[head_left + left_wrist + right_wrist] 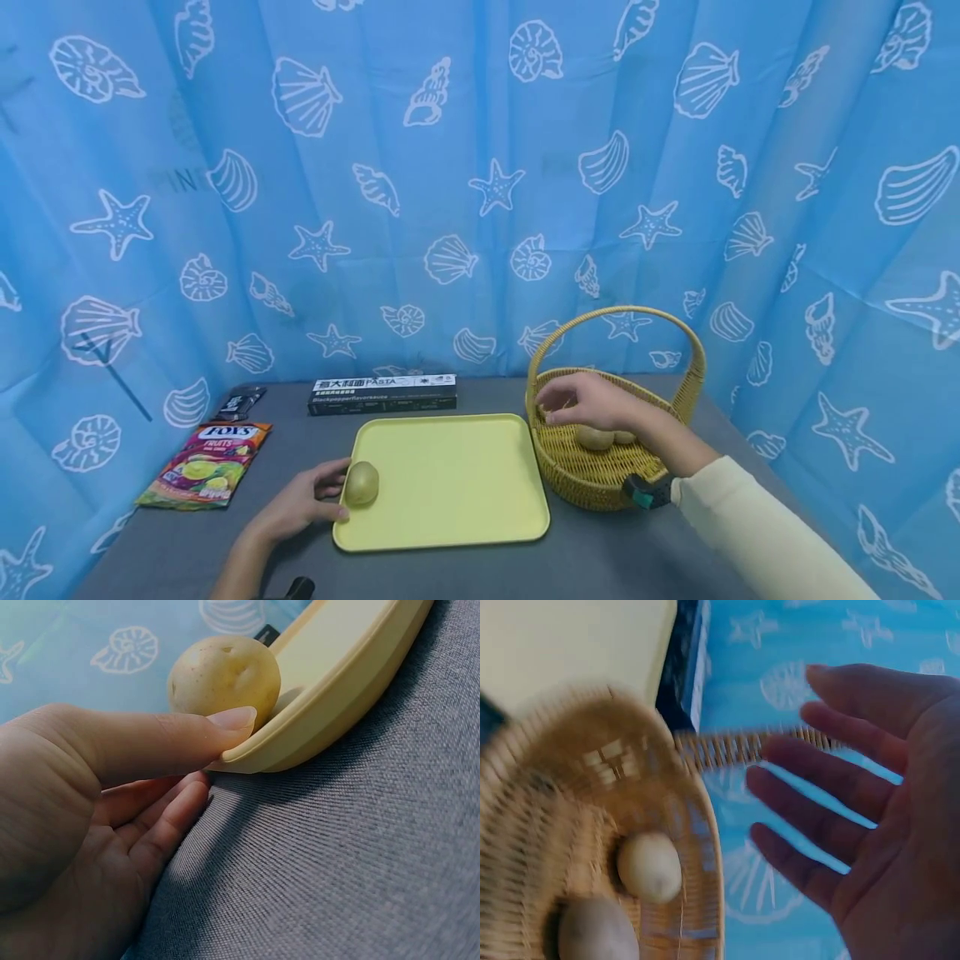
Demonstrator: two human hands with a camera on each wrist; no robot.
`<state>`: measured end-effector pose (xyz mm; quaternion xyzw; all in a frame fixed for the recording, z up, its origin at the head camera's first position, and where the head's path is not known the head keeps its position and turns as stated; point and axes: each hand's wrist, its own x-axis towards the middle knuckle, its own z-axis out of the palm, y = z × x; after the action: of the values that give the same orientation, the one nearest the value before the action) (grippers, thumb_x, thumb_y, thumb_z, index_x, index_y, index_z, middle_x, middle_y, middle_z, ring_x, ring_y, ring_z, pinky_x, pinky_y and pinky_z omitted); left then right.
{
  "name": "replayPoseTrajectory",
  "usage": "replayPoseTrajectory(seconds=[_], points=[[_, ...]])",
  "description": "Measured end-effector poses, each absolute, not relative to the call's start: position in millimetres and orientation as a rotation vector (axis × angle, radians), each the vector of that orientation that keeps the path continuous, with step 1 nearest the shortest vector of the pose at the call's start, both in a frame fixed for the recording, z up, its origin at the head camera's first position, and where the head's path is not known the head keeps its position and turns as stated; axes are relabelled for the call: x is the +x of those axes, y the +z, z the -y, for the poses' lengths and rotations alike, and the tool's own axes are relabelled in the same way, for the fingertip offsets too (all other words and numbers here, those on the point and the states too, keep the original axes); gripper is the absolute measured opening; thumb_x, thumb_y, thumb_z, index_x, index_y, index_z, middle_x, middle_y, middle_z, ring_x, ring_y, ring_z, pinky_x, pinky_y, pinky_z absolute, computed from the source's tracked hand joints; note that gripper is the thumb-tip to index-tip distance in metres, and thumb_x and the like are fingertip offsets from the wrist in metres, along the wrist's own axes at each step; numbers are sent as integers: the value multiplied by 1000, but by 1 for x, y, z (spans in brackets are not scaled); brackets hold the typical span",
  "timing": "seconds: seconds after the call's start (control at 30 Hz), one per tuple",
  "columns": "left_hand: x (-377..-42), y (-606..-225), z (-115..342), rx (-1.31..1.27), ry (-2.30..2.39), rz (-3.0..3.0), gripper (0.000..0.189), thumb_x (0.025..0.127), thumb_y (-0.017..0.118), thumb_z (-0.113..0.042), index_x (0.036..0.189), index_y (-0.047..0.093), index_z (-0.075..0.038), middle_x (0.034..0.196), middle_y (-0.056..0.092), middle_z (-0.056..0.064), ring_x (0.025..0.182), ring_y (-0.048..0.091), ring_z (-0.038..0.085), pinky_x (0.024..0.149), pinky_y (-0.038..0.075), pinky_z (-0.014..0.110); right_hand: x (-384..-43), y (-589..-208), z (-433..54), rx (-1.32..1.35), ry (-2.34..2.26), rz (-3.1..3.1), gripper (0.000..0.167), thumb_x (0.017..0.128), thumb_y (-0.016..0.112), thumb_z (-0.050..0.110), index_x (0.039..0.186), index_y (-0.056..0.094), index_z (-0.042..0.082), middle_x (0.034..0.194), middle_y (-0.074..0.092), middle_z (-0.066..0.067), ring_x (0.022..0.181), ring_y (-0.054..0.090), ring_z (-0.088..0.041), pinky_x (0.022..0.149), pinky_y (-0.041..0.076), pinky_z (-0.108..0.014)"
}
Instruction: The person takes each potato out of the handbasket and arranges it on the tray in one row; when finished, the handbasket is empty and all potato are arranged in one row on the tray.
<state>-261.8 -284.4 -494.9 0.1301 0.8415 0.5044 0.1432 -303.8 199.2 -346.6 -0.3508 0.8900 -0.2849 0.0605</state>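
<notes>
My left hand [294, 503] is at the left edge of the yellow tray [461, 483]. In the left wrist view its thumb presses on the tray's rim while the other fingers curl below, pinching the edge. A potato [362, 483] sits on the tray just inside that edge, close by the thumb. Over the wicker basket [577, 493] hovers my right hand [592, 403], fingers spread and loosely bent, holding nothing. Two potatoes, one paler [649, 868] and one greyer in shadow [598, 934], lie inside the basket below it.
The basket's tall arched handle [630, 311] rises beside my right forearm. Behind the tray lies a black pasta box [382, 395]. A colourful candy bag [206, 467] and a small black packet [240, 402] lie at the left. A blue shell-patterned curtain [465, 208] hangs along the grey table's back.
</notes>
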Motion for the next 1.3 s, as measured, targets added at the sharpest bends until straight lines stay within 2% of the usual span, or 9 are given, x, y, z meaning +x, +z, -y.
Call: replayPoseTrajectory(seconds=[0.23,0.5,0.63,0.8,0.97,1.13,1.3], points=[[-263,-497,286,386,1466,-2426,84,81,79,-19,146,34,7,137,47,29,119,53,40,98,47,49,-337,-358,-220,-877,-868,-2698,38,91,69,22,122,63,0,116,65,-15,109,60,-35,90,51,-47],[-264,-497,285,349,1476,-2415,86,79,81,-21,147,35,5,137,47,28,119,53,39,98,47,49,-363,-391,-223,-688,-902,-2729,46,93,65,19,130,54,-7,128,54,-29,119,49,-47,90,50,-52],[-264,-497,285,361,1473,-2427,86,79,81,-21,147,34,6,137,47,29,119,53,40,97,47,49,-373,-404,-217,-619,-896,-2763,44,93,65,16,130,56,-5,129,55,-26,118,50,-44,91,48,-53],[-264,-496,286,377,1470,-2427,84,80,80,-20,147,34,6,137,47,29,118,54,39,97,47,48,-381,-418,-205,-525,-855,-2782,40,90,69,13,126,59,-1,125,58,-20,108,57,-35,86,49,-48],[-262,-496,286,385,1487,-2419,83,81,79,-17,146,34,7,136,48,29,118,54,40,96,47,50,-380,-424,-193,-433,-768,-2804,36,83,76,12,115,61,4,107,61,-11,92,55,-26,77,48,-42],[-264,-498,286,400,1499,-2417,84,81,80,-18,146,34,7,136,48,29,118,54,40,97,47,50,-382,-427,-188,-478,-608,-2863,27,79,77,11,100,62,6,90,59,-4,80,52,-22,68,47,-38],[-263,-497,286,406,1495,-2431,85,79,81,-18,146,35,7,135,49,28,118,53,40,98,46,50,-382,-420,-190,-542,-556,-2873,24,78,73,8,101,65,9,90,60,-3,79,52,-21,65,45,-35]])
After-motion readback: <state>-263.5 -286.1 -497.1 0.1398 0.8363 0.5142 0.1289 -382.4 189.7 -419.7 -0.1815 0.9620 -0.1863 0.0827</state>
